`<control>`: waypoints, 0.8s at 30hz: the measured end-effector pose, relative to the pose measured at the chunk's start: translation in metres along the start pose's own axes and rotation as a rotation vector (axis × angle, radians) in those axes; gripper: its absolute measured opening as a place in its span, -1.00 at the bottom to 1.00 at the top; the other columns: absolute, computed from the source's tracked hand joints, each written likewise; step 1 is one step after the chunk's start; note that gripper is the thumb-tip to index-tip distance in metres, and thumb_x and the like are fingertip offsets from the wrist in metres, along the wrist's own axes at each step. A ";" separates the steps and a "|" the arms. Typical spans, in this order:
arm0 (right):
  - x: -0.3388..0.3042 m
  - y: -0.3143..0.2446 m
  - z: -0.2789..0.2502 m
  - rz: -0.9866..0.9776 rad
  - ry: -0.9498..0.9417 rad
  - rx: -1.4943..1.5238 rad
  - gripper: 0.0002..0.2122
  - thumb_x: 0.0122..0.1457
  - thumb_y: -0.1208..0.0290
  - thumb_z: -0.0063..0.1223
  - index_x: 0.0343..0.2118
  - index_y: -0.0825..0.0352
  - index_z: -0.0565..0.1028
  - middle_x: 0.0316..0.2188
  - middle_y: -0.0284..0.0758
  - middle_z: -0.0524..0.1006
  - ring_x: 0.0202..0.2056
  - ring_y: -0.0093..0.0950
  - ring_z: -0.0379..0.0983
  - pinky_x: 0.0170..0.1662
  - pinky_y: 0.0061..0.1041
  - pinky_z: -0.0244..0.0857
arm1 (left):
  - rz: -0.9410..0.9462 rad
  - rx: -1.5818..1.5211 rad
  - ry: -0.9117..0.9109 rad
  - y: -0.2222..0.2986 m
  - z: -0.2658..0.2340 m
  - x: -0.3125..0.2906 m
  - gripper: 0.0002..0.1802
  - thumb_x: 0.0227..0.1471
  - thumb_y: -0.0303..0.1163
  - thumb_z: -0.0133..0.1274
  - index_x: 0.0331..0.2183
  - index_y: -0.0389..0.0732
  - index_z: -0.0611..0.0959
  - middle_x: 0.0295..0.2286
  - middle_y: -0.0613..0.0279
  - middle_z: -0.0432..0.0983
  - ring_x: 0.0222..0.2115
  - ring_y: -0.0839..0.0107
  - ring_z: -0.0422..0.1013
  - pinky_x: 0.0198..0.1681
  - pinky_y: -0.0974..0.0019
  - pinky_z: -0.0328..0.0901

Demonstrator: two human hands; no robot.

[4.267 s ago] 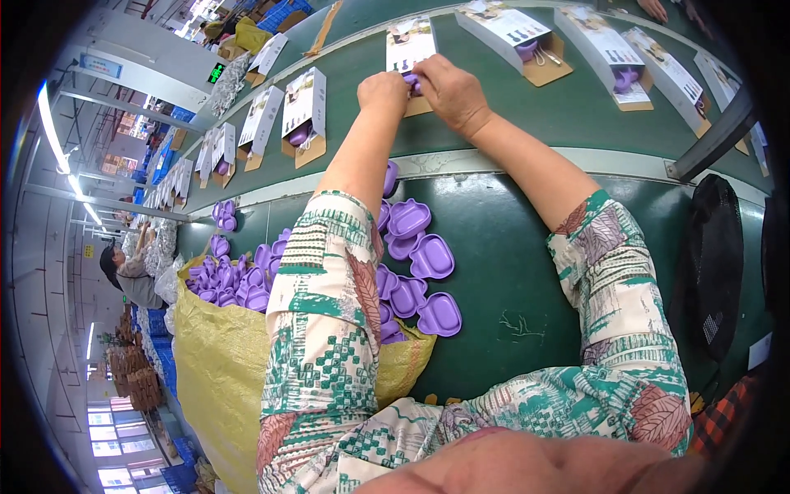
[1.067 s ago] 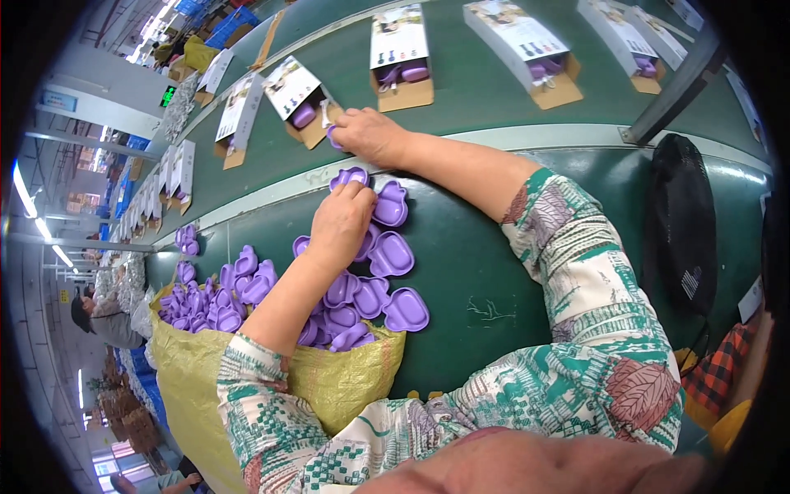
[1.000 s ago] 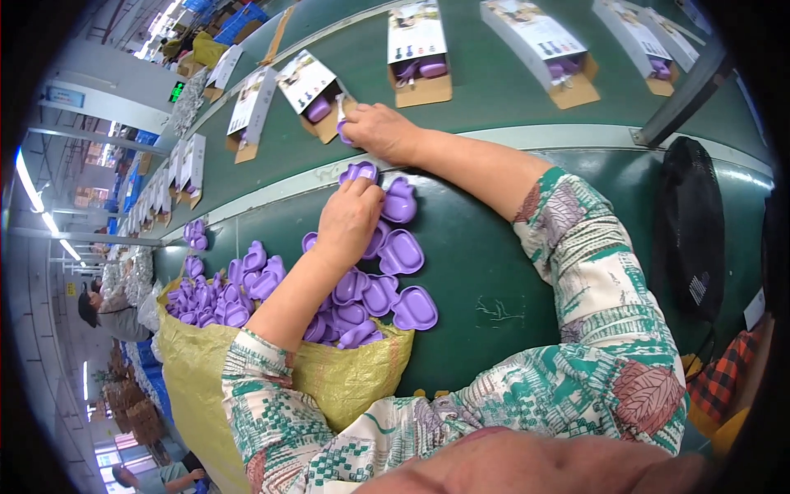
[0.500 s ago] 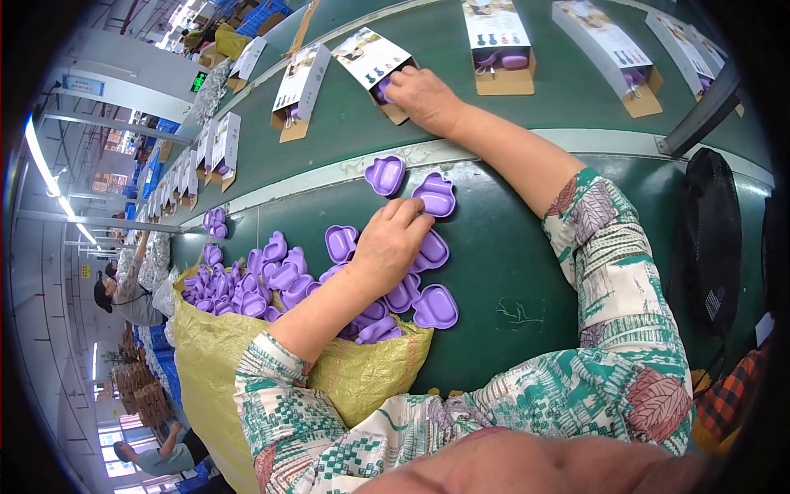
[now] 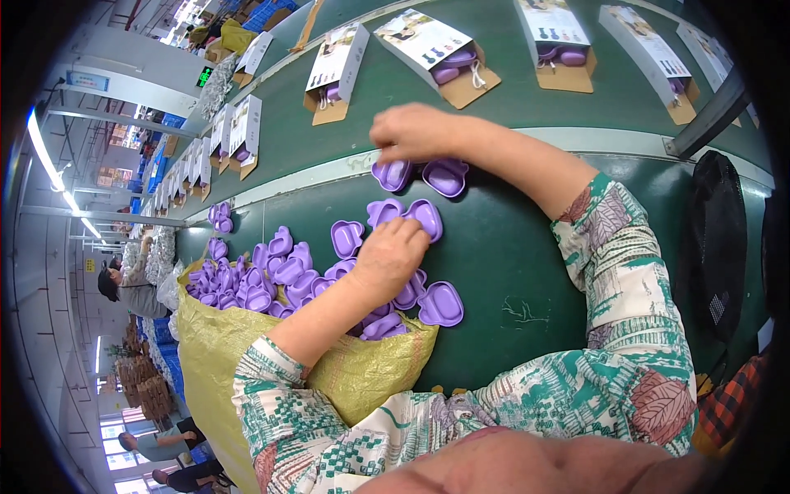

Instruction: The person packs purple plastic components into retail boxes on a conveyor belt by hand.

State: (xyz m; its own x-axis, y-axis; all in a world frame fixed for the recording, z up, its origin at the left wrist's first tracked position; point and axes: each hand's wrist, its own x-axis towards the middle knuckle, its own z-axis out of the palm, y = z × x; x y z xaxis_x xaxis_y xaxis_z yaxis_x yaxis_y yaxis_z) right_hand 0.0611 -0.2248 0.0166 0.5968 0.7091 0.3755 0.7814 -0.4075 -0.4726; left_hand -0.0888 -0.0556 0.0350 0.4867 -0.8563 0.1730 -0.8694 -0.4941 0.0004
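Purple dish (image 5: 392, 177) at far edge of tabletop (image 5: 514, 247), just nearside of right hand (image 5: 414, 132); left hand (image 5: 388, 257) on 2nd dish (image 5: 428, 216); can't tell either grip

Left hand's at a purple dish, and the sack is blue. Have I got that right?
Not quite: the head view shows that the sack is yellow, not blue. The left hand is indeed at a purple dish.

my left hand (image 5: 391, 257) touches a purple dish (image 5: 427, 216); my right hand (image 5: 411, 134) is over the green belt (image 5: 527, 114), near a second dish (image 5: 392, 178).
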 end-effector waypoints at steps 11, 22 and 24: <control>-0.005 -0.021 0.001 0.031 -0.313 0.174 -0.70 -0.16 0.23 0.22 -0.37 0.29 0.52 -0.33 -0.26 0.43 -0.11 -0.27 0.32 -0.07 -0.30 0.22 | -0.225 0.250 0.311 -0.105 -0.038 0.033 -0.91 -0.08 -0.48 0.05 -0.47 -0.19 0.46 -0.51 0.12 0.35 -0.45 0.13 0.35 -0.42 0.12 0.28; 0.001 -0.019 0.016 -0.083 -0.189 0.021 -0.70 -0.20 0.39 0.24 -0.35 0.31 0.43 -0.30 -0.25 0.41 -0.16 -0.22 0.35 -0.13 -0.26 0.26 | -0.225 0.387 0.028 -0.188 0.005 0.153 -0.91 -0.07 -0.50 -0.06 -0.42 -0.16 0.52 -0.44 0.08 0.47 -0.38 0.08 0.45 -0.35 0.08 0.33; -0.002 -0.013 0.024 -0.126 -0.060 0.068 -0.73 -0.23 0.44 0.22 -0.39 0.31 0.45 -0.34 -0.21 0.46 -0.19 -0.18 0.38 -0.18 -0.23 0.28 | -0.240 0.379 0.048 -0.183 0.011 0.173 -0.93 -0.05 -0.48 -0.07 -0.43 -0.17 0.51 -0.46 0.08 0.47 -0.39 0.05 0.44 -0.36 0.06 0.31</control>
State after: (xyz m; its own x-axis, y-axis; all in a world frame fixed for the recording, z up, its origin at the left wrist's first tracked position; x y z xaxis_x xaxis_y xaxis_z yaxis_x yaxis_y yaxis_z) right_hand 0.0459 -0.2075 0.0030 0.4810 0.7862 0.3879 0.8341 -0.2742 -0.4786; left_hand 0.1550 -0.1148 0.0536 0.6587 -0.7068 0.2579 -0.6352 -0.7061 -0.3129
